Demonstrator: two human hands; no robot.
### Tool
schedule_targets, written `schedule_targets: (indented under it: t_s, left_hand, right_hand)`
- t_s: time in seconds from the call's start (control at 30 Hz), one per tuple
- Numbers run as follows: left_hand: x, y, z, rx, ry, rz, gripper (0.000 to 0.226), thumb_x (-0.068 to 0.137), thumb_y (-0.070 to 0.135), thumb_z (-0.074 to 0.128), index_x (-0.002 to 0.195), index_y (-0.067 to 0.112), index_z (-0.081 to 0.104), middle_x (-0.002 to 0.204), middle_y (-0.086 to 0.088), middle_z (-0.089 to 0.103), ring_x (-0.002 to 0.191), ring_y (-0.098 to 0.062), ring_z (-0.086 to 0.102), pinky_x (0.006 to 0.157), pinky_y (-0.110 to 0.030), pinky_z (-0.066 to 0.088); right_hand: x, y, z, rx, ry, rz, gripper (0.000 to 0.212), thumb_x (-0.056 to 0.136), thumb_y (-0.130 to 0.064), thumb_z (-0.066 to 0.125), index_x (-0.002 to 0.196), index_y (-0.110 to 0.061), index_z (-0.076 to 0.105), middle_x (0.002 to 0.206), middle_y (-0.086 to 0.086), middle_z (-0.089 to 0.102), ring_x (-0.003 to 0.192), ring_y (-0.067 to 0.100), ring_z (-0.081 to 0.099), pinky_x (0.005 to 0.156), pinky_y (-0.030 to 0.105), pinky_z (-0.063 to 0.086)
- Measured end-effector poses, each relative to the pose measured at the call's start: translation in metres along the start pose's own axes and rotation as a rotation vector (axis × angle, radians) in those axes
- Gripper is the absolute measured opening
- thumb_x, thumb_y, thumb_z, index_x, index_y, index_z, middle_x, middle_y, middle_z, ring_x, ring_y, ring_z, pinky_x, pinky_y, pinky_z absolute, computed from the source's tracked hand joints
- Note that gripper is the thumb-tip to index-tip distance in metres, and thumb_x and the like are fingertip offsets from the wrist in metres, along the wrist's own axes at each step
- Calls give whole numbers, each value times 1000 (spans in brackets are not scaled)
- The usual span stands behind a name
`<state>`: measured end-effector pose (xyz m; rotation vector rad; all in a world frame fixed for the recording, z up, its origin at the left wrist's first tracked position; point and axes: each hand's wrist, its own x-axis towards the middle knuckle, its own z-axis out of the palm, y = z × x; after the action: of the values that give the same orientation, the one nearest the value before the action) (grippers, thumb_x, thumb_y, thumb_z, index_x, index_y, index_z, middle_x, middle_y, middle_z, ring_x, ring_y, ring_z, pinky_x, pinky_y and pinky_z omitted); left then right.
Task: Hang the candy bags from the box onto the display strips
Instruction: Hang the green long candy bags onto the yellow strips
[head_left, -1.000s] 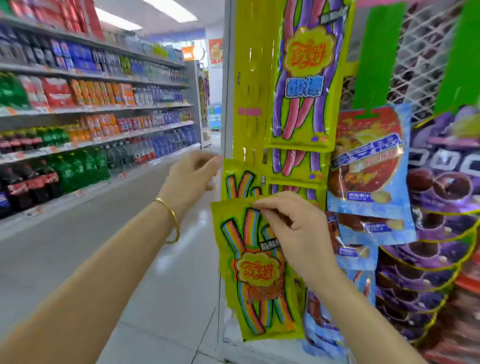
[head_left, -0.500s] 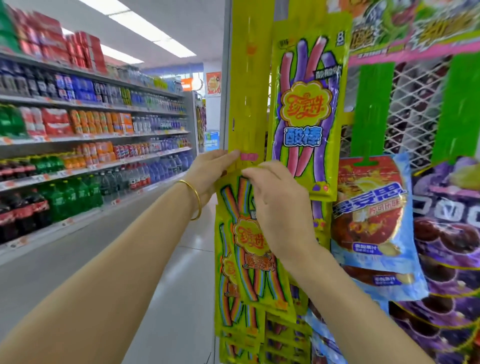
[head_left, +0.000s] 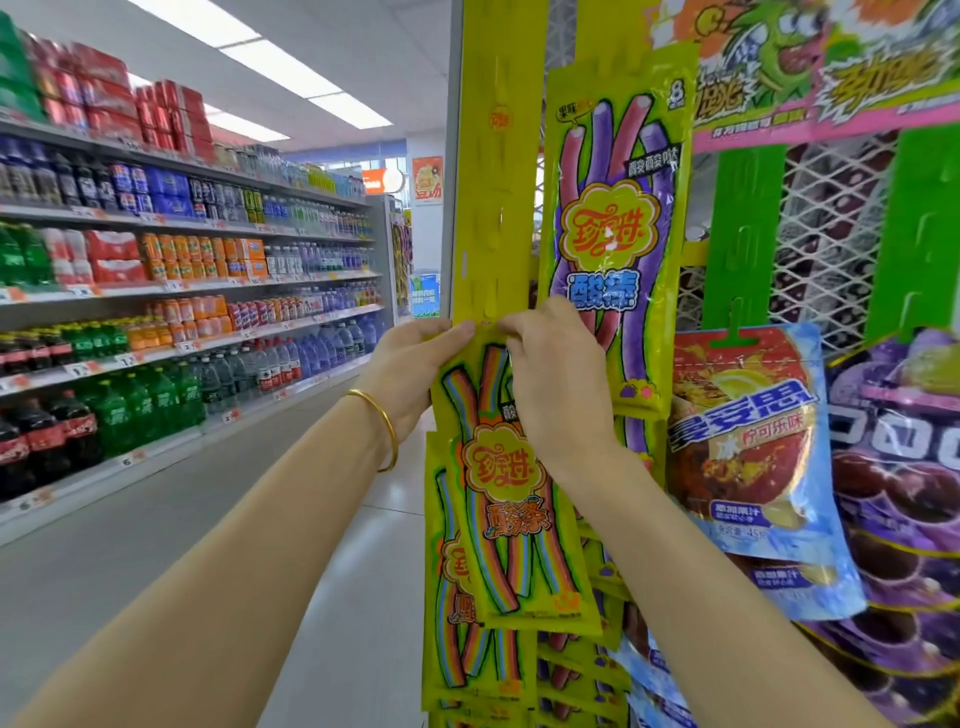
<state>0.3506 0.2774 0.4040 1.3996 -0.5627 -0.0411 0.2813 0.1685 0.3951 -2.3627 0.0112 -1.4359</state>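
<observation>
Fingers (head_left: 457, 332) of the left hand (head_left: 415, 374) and right hand (head_left: 556, 374) pinch the top corners of a yellow-green rainbow-strip candy bag (head_left: 511, 499), holding it against the yellow plastic display strip (head_left: 498, 208). Matching bags (head_left: 457, 623) hang below; a gold bangle (head_left: 382, 426) circles the left wrist.

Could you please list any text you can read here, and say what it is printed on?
"8": top corner of the purple-stick bag.
"45": weight line low on the blue bag, rest too small.
"1", "2", "6": shelf price tags, other digits blurred.
Large Chinese brand lettering on the rainbow bag and header signs: stylised, not reliably readable.
</observation>
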Motion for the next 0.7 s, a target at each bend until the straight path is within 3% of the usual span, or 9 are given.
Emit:
schedule_targets:
  t_s: [0.37, 0.7]
  left_hand:
    - [-1, 1, 0, 5, -28, -20, 25, 93, 14, 51, 109, -2, 61, 107, -22, 64, 82, -24, 63, 79, -36, 55]
    - [-1, 6, 5, 16, -24, -82, 32, 96, 15, 47, 118, -8, 51, 113, -29, 59, 92, -32, 58, 90, -51, 46]
  right_hand:
    - [-2, 0, 0, -44, -31, 9, 20, 92, -2, 50, 105, -9, 63, 109, 7, 54, 92, 28, 60, 76, 41, 50]
    - [-3, -2, -3, -127, -17, -10, 20, 93, -4, 48, 105, -10, 63, 109, 7, 52, 77, 31, 61, 61, 39, 51]
